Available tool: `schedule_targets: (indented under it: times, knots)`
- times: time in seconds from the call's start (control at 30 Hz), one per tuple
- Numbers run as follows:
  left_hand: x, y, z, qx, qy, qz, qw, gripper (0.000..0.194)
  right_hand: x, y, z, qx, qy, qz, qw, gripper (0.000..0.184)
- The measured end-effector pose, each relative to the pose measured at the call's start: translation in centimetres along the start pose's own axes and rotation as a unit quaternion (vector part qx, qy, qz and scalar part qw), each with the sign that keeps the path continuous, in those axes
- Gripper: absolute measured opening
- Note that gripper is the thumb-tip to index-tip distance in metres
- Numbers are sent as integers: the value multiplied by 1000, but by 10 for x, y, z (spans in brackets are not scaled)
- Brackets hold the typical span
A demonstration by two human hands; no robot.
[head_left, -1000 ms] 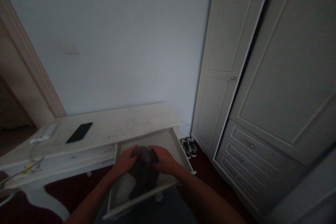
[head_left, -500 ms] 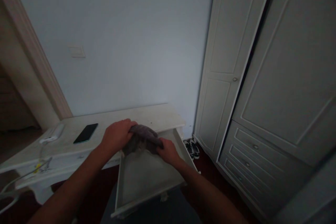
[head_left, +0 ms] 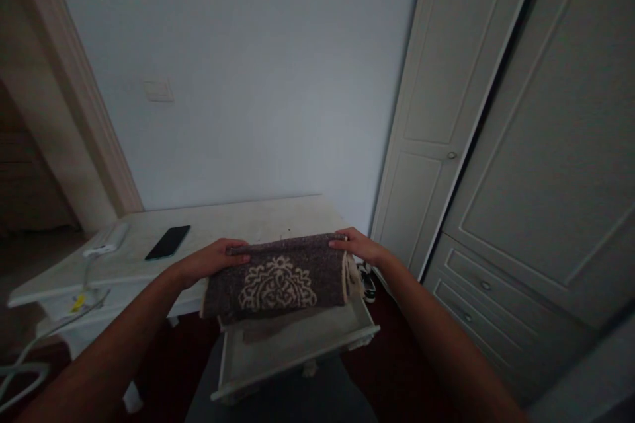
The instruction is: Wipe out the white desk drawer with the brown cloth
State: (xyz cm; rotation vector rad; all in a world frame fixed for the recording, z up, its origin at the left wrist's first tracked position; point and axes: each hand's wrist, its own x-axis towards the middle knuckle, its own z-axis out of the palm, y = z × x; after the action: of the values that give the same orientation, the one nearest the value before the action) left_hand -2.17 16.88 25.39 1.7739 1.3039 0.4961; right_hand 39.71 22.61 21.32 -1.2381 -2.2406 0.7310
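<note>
A folded dark brown cloth (head_left: 278,281) with a cream ornamental pattern and light edging hangs spread between my hands. It looks like a towel or a small mat; I cannot tell which. My left hand (head_left: 218,258) grips its upper left edge, thumb and fingers closed on the fabric. At the upper right corner my right hand (head_left: 360,244) pinches the cloth in the same way. Below and behind it is a pulled-out white drawer (head_left: 297,347), whose rear part the cloth hides.
The white desk (head_left: 278,215) runs along the wall. On its left lie a black phone (head_left: 169,242) and a white power strip (head_left: 106,240) with a cable. A white wardrobe (head_left: 421,192) stands to the right, with dark shoes (head_left: 367,281) on the floor beside it.
The cloth was bunched up inside the drawer between my hands. Now it is lifted above the drawer and spread wide, its pattern showing, with my hands farther apart.
</note>
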Motion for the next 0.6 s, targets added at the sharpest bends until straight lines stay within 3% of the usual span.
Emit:
schedule_targets:
  times: [0.07,0.17,0.27,0.33,0.43,0.53,0.6]
  knots:
    - [12,-10,9,84,5,-2,996,48,6,6,7,-23,-2,18,1000,40]
    - [29,-28,29,288,97,12,953,34,15,15,28,-91,35,49,994,27]
    - [37,-47,56,361,144,17,921,40,15,21,54,-167,67,55,982,34]
    - [38,-57,75,392,109,26,913,34,8,22,73,-207,31,27,977,32]
    - [37,-72,105,438,29,24,898,28,-7,23,104,-257,-79,-30,963,36]
    - [38,-86,130,481,-7,14,877,47,-21,24,131,-315,-139,-60,937,52]
    - [40,-93,139,499,-13,13,866,53,-27,26,142,-352,-146,-69,922,47]
